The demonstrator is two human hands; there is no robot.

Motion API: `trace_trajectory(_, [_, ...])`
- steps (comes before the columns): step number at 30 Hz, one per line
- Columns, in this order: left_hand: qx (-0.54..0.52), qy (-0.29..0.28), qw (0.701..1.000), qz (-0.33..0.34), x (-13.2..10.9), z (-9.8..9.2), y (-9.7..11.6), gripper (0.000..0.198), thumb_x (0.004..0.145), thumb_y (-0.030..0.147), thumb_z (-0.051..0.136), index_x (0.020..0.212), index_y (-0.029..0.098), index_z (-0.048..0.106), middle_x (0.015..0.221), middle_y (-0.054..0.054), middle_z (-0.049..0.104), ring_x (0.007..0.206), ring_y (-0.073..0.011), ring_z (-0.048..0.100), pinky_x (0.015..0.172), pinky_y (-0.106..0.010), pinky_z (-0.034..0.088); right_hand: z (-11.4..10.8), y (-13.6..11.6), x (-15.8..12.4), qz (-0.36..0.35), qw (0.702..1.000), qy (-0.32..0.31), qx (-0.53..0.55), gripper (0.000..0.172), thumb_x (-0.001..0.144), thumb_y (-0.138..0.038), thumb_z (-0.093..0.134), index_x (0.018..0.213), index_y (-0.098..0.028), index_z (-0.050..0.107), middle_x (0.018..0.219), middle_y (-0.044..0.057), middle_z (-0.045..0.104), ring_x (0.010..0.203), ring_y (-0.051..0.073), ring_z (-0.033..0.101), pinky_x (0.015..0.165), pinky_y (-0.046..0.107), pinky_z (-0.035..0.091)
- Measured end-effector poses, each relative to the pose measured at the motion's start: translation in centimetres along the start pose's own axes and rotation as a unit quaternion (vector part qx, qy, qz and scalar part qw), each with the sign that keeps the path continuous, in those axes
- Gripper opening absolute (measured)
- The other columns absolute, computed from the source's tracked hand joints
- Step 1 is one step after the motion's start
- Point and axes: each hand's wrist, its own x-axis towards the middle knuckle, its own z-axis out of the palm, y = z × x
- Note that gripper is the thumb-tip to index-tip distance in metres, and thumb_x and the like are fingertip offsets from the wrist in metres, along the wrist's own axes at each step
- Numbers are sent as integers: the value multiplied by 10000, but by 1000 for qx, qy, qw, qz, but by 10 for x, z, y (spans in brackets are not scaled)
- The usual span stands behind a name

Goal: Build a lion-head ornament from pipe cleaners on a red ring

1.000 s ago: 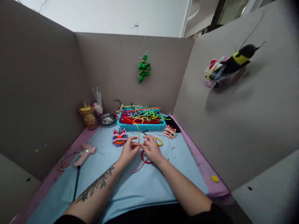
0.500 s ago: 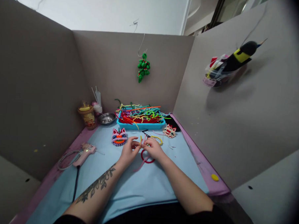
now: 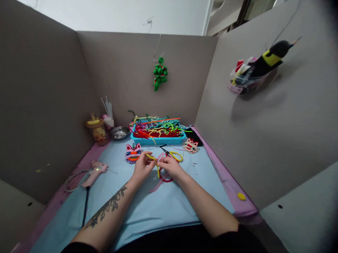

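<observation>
Just below the middle of the frame, the left hand (image 3: pixel 142 167) has its thumb and fingers nearly closed, pinching a yellow pipe cleaner (image 3: pixel 151 157), which bends down between the two hands. The right hand (image 3: pixel 171 167), close beside it, is also drawn to a pinch, holding a pink pipe cleaner (image 3: pixel 155 187) whose loose tail hangs toward the lower middle of the frame. How the two strips meet at the fingertips is too small to tell.

Partly behind the right hand is a red loop (image 3: pixel 166 181), and just past the fingers lie scissors (image 3: pixel 180 154) with a yellow handle. A purple and orange animal face (image 3: pixel 133 158) sits beside the left hand; a pale one (image 3: pixel 191 145) lies right of centre. Beyond them, a blue tray (image 3: pixel 157 141) is heaped with coloured pipe cleaners, with a metal bowl (image 3: pixel 120 133) to its left. A pink glue gun (image 3: pixel 93 173) rests at the lower left, and a green ornament (image 3: pixel 160 74) hangs at the upper middle of the frame
</observation>
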Motion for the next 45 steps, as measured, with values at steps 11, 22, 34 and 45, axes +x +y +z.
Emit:
trace_trajectory(11, [-30,-32,992,-120,6,-5,2,235,633,302,696,751,140,574,649,2,596,591,-109,550,585,-228,425,0,-1,0,-58,993,31,-97,198,706,-323,572,610,-151,550,534,-43,457,503,79,392,472,194,301])
trace_trajectory(22, [39,-70,994,-76,5,-6,4,197,672,329,664,662,135,627,594,6,584,562,-110,516,542,-218,388,4,2,1,-107,986,46,-116,147,730,-313,571,706,-169,559,658,-23,536,634,115,486,605,228,384])
trace_trajectory(34, [-100,29,976,-190,5,-4,1,300,649,370,677,757,152,502,539,71,480,368,-37,413,356,-151,246,5,-8,-18,-350,882,60,-308,125,740,-136,527,766,-213,622,948,57,559,924,188,490,848,360,395])
trace_trajectory(45, [-212,51,944,-246,11,-11,1,332,653,358,686,785,178,441,510,104,358,347,-12,286,337,-131,163,-10,0,-11,-351,859,95,-360,223,738,-108,507,879,-230,631,1178,81,488,1102,234,436,932,420,361])
